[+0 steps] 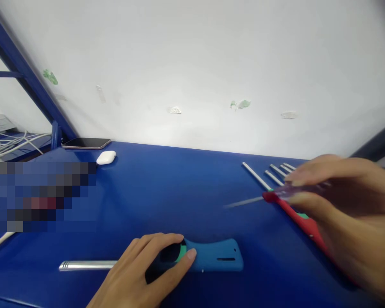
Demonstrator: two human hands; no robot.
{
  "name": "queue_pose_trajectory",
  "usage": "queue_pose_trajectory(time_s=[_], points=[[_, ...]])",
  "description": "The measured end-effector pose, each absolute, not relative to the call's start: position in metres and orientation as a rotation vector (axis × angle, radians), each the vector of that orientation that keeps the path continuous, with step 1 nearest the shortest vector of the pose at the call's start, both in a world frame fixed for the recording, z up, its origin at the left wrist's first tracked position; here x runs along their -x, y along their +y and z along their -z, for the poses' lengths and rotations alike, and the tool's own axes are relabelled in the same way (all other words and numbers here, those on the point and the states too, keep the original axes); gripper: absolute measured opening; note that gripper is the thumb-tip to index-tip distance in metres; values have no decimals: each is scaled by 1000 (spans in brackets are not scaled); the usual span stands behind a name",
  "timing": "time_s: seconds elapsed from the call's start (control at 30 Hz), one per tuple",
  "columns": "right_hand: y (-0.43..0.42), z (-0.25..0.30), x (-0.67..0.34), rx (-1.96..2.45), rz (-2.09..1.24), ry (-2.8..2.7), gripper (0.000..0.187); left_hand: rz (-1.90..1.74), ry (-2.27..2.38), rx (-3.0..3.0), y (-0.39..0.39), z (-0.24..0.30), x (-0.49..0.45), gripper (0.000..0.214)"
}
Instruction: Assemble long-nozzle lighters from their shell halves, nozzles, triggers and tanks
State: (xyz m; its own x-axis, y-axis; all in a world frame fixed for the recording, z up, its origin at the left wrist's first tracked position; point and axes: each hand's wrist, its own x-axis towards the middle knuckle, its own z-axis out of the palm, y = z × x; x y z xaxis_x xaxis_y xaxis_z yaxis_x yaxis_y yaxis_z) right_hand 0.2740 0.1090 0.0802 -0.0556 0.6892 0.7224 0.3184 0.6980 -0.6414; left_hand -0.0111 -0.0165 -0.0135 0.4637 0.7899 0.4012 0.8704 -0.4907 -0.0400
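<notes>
A blue utility lighter (213, 256) with a green trigger and a silver barrel lies flat across the front of the table, barrel to the left. My left hand (144, 267) rests over its middle, thumb and fingers gripping the body around the trigger and hiding part of it. Off to the right and raised above the table, my right hand (349, 205) closes on a small screwdriver (279, 194) with a clear purplish handle and red collar. Its thin shaft points left and is blurred. Beneath that hand lies a red utility lighter (297, 216), partly covered.
Several more silver lighter barrels (277, 171) show behind my right hand. On the blue table (179, 188), a white earbud case (106, 157) and a phone (87, 143) lie at the back left, near a pixelated patch. White cables (16, 141) sit beyond the blue frame. A white wall (195, 64) stands behind.
</notes>
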Motion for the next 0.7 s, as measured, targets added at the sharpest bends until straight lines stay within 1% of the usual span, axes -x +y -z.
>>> queue_pose_trajectory(time_s=[0.07, 0.17, 0.23, 0.37, 0.43, 0.53, 0.57, 0.63, 0.67, 0.7], points=[[116, -75, -273, 860, -364, -1737, 13, 497, -1394, 2457, -15, 16, 15, 57], [128, -60, -270, 930, -443, -1922, 12, 543, -1271, 2431, -8, 18, 22, 62], [136, -50, -270, 1030, -310, -2075, 7, 540, -1167, 2424, 1, 15, 21, 62], [151, -38, -276, 1112, -245, -2216, 9, 497, -928, 2462, 22, -9, -11, 46], [157, -41, -280, 1123, -211, -2221, 8, 478, -831, 2527, 32, -25, -40, 47], [166, -53, -292, 1139, -133, -2138, 11, 380, -748, 2823, 47, -41, -84, 39], [169, -58, -297, 1147, -102, -2096, 13, 317, -707, 2900, 53, -44, -94, 46], [177, -65, -308, 1167, -43, -2017, 18, 272, -626, 2935, 68, -49, -104, 70], [181, -68, -315, 1178, -16, -1984, 20, 289, -649, 2919, 77, -52, -103, 73], [184, -70, -321, 1190, 6, -1957, 25, 360, -701, 2882, 87, -55, -98, 70]])
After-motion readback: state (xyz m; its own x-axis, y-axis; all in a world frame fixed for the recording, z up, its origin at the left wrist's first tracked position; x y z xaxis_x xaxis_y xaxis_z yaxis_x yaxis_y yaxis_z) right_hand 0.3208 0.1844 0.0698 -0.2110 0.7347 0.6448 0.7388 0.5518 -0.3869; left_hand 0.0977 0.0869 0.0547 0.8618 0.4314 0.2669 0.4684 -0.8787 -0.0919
